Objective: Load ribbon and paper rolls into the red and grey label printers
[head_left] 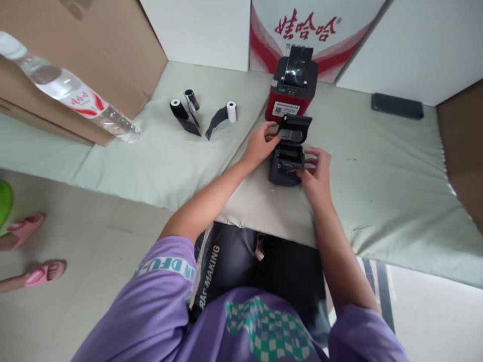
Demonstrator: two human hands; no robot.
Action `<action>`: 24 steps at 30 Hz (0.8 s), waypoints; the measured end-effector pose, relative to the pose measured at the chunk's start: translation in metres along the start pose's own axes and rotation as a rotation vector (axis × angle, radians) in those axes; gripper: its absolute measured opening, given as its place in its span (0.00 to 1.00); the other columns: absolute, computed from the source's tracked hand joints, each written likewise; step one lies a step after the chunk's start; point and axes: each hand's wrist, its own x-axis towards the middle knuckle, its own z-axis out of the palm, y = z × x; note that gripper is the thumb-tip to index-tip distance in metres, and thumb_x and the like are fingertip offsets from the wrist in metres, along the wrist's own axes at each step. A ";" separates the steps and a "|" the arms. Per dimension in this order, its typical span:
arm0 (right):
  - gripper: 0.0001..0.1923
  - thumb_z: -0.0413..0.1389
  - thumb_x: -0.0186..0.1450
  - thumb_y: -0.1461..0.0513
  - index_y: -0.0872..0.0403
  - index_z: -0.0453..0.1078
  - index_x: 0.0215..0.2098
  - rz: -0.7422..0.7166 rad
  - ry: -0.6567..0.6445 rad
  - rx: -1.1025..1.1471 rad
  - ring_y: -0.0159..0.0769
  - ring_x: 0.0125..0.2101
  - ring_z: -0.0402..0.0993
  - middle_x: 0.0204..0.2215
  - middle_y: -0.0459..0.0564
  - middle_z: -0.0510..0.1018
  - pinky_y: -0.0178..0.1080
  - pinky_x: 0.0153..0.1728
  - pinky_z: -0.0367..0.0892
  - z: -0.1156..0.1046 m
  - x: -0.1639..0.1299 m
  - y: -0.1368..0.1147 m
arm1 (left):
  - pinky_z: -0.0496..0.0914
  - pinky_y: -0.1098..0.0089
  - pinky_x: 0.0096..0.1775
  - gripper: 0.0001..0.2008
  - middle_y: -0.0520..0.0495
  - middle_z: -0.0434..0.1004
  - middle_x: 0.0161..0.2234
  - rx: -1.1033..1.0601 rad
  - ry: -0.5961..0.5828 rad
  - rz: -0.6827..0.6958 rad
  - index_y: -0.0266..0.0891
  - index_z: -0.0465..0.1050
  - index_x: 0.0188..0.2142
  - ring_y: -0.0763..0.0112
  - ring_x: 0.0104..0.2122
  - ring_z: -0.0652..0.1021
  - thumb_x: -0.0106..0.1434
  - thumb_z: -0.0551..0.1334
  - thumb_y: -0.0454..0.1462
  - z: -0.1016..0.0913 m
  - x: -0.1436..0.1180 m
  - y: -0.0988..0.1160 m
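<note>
A small dark portable receipt printer [286, 173] stands on the covered table in front of me, its black lid [298, 122] raised and the paper bay exposed. My left hand [261, 143] grips the printer's left side near the lid hinge, thumb and fingertips closed against it. At the front right corner, my right hand [317, 173] pinches the end of a thin dark paper strip [290, 167] that comes out of the bay. Whether a roll lies inside is hard to make out. Just behind stands a red and black printer [290, 93] with a dark strip rising from its top.
Several small paper rolls with dark tails, one of them a roll [231, 111], lie left on the pale green cloth [151, 166]. A water bottle [85, 98] is farther left by a cardboard box [94, 50]. A black phone [397, 106] lies right. Another person's pink slippers [45, 274] show on the floor.
</note>
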 end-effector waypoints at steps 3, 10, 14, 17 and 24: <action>0.18 0.50 0.62 0.63 0.52 0.77 0.45 -0.016 -0.111 -0.152 0.43 0.47 0.78 0.50 0.56 0.78 0.46 0.48 0.75 -0.024 0.016 -0.018 | 0.75 0.57 0.55 0.27 0.40 0.80 0.53 -0.006 0.034 -0.010 0.43 0.65 0.65 0.60 0.48 0.83 0.69 0.68 0.40 -0.001 -0.003 0.005; 0.15 0.59 0.65 0.62 0.53 0.85 0.47 -0.049 -0.373 -0.662 0.51 0.46 0.78 0.49 0.59 0.81 0.51 0.51 0.72 -0.024 0.067 -0.064 | 0.73 0.54 0.58 0.30 0.42 0.76 0.55 0.017 0.068 -0.022 0.47 0.61 0.68 0.60 0.51 0.80 0.70 0.68 0.38 -0.002 -0.007 0.014; 0.20 0.66 0.61 0.60 0.50 0.83 0.52 -0.012 -0.378 -0.856 0.55 0.48 0.76 0.51 0.61 0.79 0.54 0.48 0.73 -0.010 0.073 -0.077 | 0.75 0.58 0.54 0.28 0.42 0.76 0.53 0.009 0.073 -0.046 0.46 0.63 0.67 0.63 0.46 0.81 0.69 0.66 0.36 -0.002 -0.007 0.013; 0.20 0.67 0.61 0.59 0.50 0.83 0.52 -0.019 -0.364 -0.903 0.57 0.50 0.74 0.53 0.62 0.76 0.55 0.47 0.73 -0.006 0.066 -0.082 | 0.75 0.61 0.51 0.28 0.43 0.77 0.51 -0.002 0.090 -0.054 0.44 0.64 0.65 0.66 0.42 0.81 0.68 0.66 0.34 -0.002 -0.007 0.014; 0.16 0.70 0.59 0.54 0.48 0.85 0.45 0.050 -0.400 -0.835 0.59 0.52 0.71 0.53 0.61 0.75 0.60 0.50 0.72 -0.007 0.075 -0.074 | 0.77 0.62 0.49 0.26 0.44 0.79 0.49 -0.025 0.111 -0.067 0.42 0.65 0.62 0.71 0.36 0.79 0.66 0.66 0.32 -0.003 -0.010 0.020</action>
